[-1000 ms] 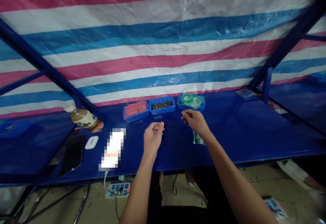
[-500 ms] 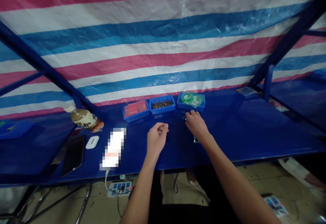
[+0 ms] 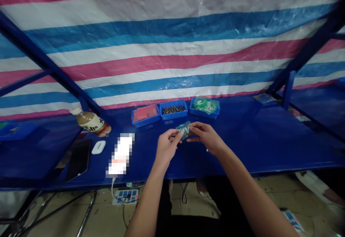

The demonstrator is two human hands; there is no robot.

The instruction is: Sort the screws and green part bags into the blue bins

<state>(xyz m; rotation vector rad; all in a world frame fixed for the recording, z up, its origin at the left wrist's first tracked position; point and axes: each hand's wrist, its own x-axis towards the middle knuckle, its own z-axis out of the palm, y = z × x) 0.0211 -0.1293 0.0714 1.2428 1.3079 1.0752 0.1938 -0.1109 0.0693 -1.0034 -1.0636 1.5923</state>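
Between my two hands is a small clear plastic bag (image 3: 184,129) with pale items inside, held above the blue table. My left hand (image 3: 167,144) pinches its left side between thumb and fingers. On the bag's right side, my right hand (image 3: 206,136) is closed with thumb and forefinger. Just beyond my hands stand three blue bins: one with reddish-pink bags (image 3: 145,113), one with small dark metal parts (image 3: 173,110), and one with green and clear plastic bags (image 3: 205,105). A small item lies partly hidden by my right wrist.
Left on the table (image 3: 256,136) are a drink bottle (image 3: 93,123), a white earbud case (image 3: 98,147), a dark tablet-like device (image 3: 78,161) and a blurred-out bright phone-like object (image 3: 120,155) on a cable. A flat clear bag (image 3: 264,98) lies far right. A striped sheet (image 3: 172,50) hangs behind.
My right hand has moved left from near the green-bag bin to my left hand. The small clear bag is now held between both hands.
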